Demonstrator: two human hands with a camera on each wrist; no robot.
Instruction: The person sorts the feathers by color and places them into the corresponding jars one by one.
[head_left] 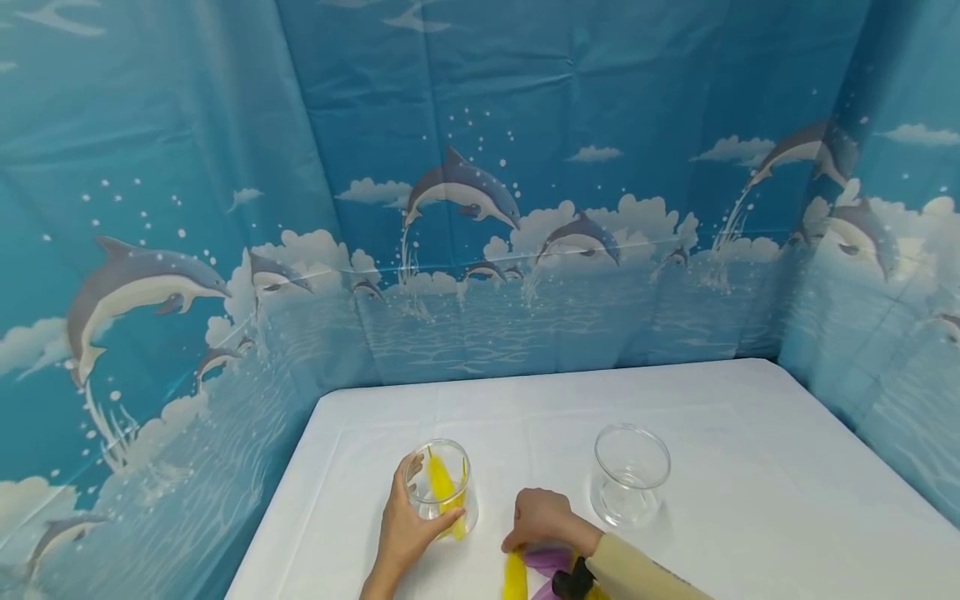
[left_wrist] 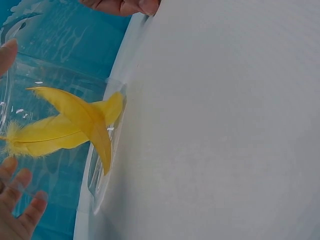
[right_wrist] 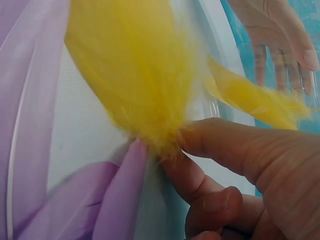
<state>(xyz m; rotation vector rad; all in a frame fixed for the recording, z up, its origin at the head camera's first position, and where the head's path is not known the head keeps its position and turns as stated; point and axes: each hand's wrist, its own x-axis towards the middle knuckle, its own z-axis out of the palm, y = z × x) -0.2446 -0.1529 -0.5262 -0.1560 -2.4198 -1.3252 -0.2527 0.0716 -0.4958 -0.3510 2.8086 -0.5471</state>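
Observation:
My left hand (head_left: 405, 521) grips a clear glass cup (head_left: 422, 510) on the left of the white table, with its thumb and fingers on either side. Yellow feathers (left_wrist: 55, 137) lean crossed inside that cup in the left wrist view. Beside it, my right hand (head_left: 546, 518) pinches the downy base of another yellow feather (right_wrist: 135, 65) between thumb and forefinger, low over the cloth. Purple feathers (right_wrist: 117, 205) lie right by these fingertips. In the head view, my right forearm partly covers the purple feathers (head_left: 546, 560) and more yellow ones.
A second clear glass cup (head_left: 630, 500) stands right of my right hand, with no feathers visible inside. White cloth covers the table (head_left: 720, 433). Blue dolphin-printed curtains (head_left: 480, 325) hang behind and at both sides of it.

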